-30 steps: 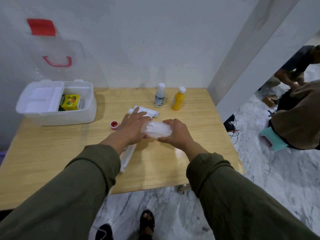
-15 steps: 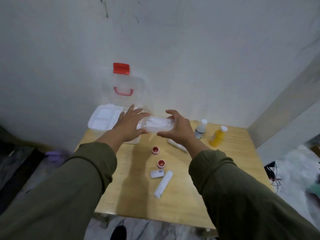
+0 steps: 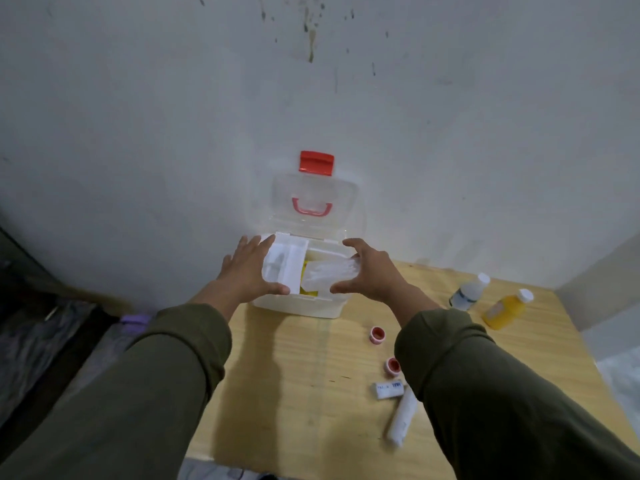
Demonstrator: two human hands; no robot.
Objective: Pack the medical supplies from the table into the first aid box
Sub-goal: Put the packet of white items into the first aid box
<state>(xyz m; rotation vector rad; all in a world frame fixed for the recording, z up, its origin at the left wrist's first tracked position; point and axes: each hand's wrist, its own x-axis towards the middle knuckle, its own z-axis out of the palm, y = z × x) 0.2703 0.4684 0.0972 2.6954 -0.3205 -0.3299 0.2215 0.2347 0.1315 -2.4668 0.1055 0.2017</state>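
Observation:
The white first aid box (image 3: 301, 308) stands open at the table's far left, its clear lid (image 3: 313, 199) with a red handle leaning on the wall. My right hand (image 3: 369, 271) holds a clear plastic packet of white supplies (image 3: 327, 277) over the box's right compartment, above a yellow carton. My left hand (image 3: 251, 271) rests flat against the box's left side and its white inner tray (image 3: 284, 266). On the table lie two small red-capped rolls (image 3: 377, 334) (image 3: 392, 366), a small white box (image 3: 388, 390) and a white bandage roll (image 3: 401, 422).
A white-capped clear bottle (image 3: 467, 292) and a yellow bottle (image 3: 505, 310) stand at the table's far right by the wall. The wooden table (image 3: 304, 393) ends at the lower edge. Dark clutter lies on the floor at the left.
Both hands carried the clear packet from the table's middle up and left to the open box. My view swung left toward the box.

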